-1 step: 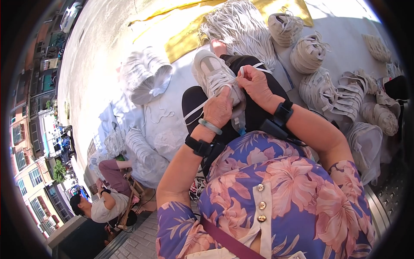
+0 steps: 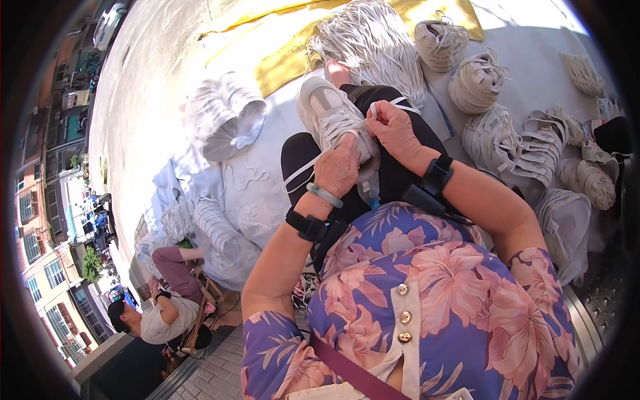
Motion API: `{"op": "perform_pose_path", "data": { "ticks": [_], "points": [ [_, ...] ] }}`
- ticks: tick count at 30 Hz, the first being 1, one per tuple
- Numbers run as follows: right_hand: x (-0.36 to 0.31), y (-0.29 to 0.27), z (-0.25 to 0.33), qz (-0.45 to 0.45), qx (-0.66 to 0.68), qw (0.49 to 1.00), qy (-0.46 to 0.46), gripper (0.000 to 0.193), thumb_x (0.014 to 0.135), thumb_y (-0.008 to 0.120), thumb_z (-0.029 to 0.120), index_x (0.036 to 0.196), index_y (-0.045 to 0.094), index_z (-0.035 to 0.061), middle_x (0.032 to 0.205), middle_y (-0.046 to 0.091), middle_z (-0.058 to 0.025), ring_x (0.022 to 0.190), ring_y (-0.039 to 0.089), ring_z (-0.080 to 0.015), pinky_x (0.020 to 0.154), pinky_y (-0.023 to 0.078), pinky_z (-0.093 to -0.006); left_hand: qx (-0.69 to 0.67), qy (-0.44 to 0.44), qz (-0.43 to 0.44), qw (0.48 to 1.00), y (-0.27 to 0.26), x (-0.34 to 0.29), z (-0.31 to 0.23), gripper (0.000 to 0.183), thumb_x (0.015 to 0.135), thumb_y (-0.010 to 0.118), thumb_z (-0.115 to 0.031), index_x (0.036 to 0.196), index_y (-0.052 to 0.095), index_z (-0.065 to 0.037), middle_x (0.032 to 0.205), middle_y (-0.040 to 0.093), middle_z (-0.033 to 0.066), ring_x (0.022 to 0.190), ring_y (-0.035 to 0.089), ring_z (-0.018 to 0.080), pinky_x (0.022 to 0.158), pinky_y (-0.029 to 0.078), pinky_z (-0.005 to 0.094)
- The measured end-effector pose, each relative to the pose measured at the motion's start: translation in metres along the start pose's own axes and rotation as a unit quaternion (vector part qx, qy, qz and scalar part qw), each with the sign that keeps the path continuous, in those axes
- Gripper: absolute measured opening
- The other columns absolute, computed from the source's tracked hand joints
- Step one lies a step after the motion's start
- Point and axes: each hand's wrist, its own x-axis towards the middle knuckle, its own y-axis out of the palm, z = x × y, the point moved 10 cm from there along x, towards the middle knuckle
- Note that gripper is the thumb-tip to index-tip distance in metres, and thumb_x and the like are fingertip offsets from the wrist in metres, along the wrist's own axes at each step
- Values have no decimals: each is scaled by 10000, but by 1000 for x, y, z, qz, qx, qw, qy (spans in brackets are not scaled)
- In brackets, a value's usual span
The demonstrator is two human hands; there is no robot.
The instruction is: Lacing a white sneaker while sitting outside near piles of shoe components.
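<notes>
A pale grey and white sneaker [image 2: 325, 105] rests on my lap between my dark-trousered legs, toe pointing away from me. White laces [image 2: 340, 128] cross its front. My left hand [image 2: 337, 168] is closed on the shoe by its opening, with the thumb against the upper near the top of the lacing. From beside this hand a loose lace end [image 2: 298, 175] runs left over my knee. On the shoe's right side, my right hand [image 2: 395, 130] pinches the white lace between thumb and forefinger. More lace trails over my right thigh behind that hand. The fingers partly hide the eyelets.
Beyond the shoe a big heap of white laces [image 2: 370, 43] lies on yellow sheeting [image 2: 280, 67]. Stacked pale shoe uppers [image 2: 490, 140] stand to the right. At left are a plastic-wrapped bundle [image 2: 223, 120] and further stacks [image 2: 220, 230]. Another person [image 2: 170, 317] sits at lower left.
</notes>
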Motion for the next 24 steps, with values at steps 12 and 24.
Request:
{"op": "perform_pose_path", "data": {
  "ticks": [12, 24],
  "points": [
    [9, 1, 6, 71, -129, 989, -25, 141, 723, 593, 102, 812, 501, 45, 617, 509, -68, 572, 507, -186, 575, 417, -305, -502, -214, -294, 784, -86, -76, 133, 215, 899, 531, -240, 771, 523, -68, 515, 443, -18, 365, 346, 39, 319, 242, 175],
    [13, 9, 3, 111, -232, 966, 25, 243, 712, 682, 219, 768, 532, 35, 631, 570, -78, 627, 584, -210, 581, 432, -320, -556, -278, -345, 704, -54, -121, 160, 151, 879, 567, -214, 805, 499, -101, 532, 420, -34, 383, 338, 38, 321, 231, 183]
  ]
}}
